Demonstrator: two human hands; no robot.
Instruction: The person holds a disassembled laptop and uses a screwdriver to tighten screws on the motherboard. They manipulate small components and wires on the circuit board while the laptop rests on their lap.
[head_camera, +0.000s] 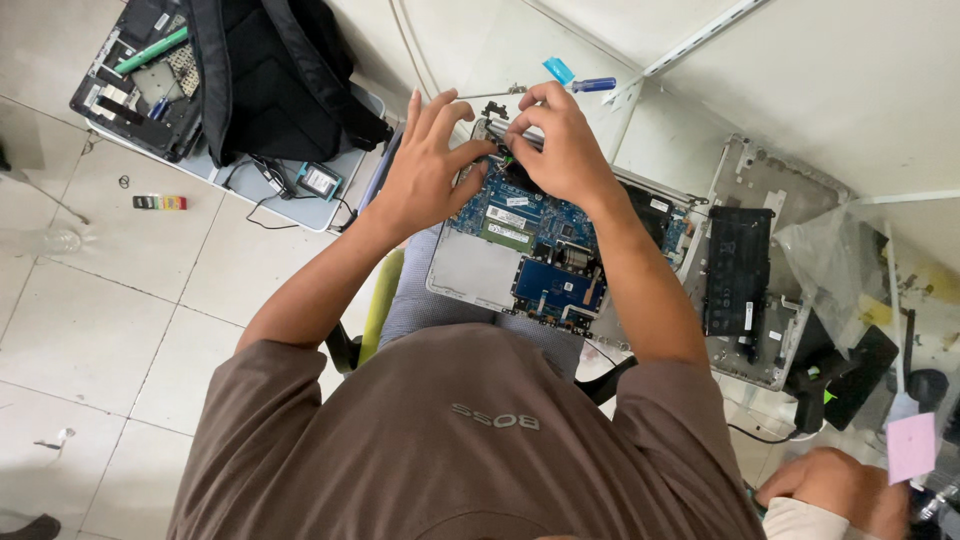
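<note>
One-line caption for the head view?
Both hands, left hand and right hand, work at the far edge of an opened silver laptop's blue circuit board.

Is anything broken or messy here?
Yes. The laptop under both hands is open with its circuit boards bare. Another opened laptop base lies beside it, and a third opened one sits on the floor by a backpack.

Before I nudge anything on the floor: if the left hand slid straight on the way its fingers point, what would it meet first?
Probably the metal hinge bracket beyond the left hand; depth is unclear.

Even, bright overhead daylight; soft shadows; sharp centre, slight wide-angle stretch and softness at edges.
</note>
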